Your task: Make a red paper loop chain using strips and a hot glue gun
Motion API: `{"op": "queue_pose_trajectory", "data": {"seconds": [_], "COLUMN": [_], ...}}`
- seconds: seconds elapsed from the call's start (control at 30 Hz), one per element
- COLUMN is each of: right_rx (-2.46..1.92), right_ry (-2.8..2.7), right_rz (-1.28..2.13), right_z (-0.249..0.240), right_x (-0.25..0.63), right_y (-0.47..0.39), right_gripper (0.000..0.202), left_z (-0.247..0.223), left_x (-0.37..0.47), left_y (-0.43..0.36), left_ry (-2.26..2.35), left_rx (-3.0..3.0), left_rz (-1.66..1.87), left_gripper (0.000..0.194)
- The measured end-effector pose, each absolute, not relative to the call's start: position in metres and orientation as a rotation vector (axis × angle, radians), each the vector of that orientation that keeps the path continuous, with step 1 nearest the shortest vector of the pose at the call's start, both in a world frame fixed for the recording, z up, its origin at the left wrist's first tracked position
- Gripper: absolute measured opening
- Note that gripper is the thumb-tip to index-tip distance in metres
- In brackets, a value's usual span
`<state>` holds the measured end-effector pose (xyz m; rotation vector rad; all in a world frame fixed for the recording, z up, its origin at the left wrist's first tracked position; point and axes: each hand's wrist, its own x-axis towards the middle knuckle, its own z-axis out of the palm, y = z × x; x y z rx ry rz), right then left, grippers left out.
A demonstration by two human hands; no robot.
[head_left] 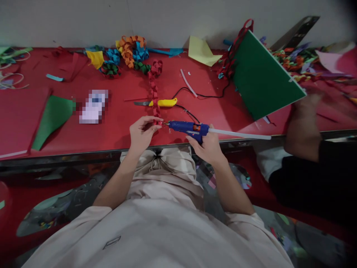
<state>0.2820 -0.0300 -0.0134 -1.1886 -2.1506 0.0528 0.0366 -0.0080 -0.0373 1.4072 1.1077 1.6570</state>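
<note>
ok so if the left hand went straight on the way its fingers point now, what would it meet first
Past the red paper chain it pinches, the left hand would likely meet the blue glue gun, nozzle first, though depth is unclear.

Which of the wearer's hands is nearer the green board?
Right. The right hand, around the blue glue gun, is left of the green board and lower in view; the left hand is farther left, at the end of the red paper chain.
</note>
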Motion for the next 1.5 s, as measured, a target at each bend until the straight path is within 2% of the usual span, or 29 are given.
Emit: {"op": "queue_pose_trajectory", "data": {"seconds": [0.6, 1.1, 1.33, 1.5], "right_rx": [-1.231, -1.202, -1.372, -1.466], "right_ry": [-2.145, -2.115, -2.017, -2.108], "right_rz": [0.008, 0.148, 0.067, 0.137], "right_z": [-0.015, -0.014, -0.016, -0.031], "right_x": [0.281, 0.283, 0.343, 0.385], "right_y": [-0.032, -0.034, -0.005, 0.037], "right_gripper": [0.039, 0.036, 0.041, 0.046], "left_z": [-0.037, -0.038, -0.034, -0.028], "left_x": [0.037, 0.038, 0.031, 0.019], "left_y": [-0.008, -0.008, -0.01, -0.01], "left_ry": [1.073, 1.153, 1.203, 1.271], "left_rx": [1.378, 1.361, 1.38, 1.374], "left_rz": [1.685, 1.661, 1.747, 1.797], "left_gripper": [0.02, 0.02, 0.02, 0.025]}}
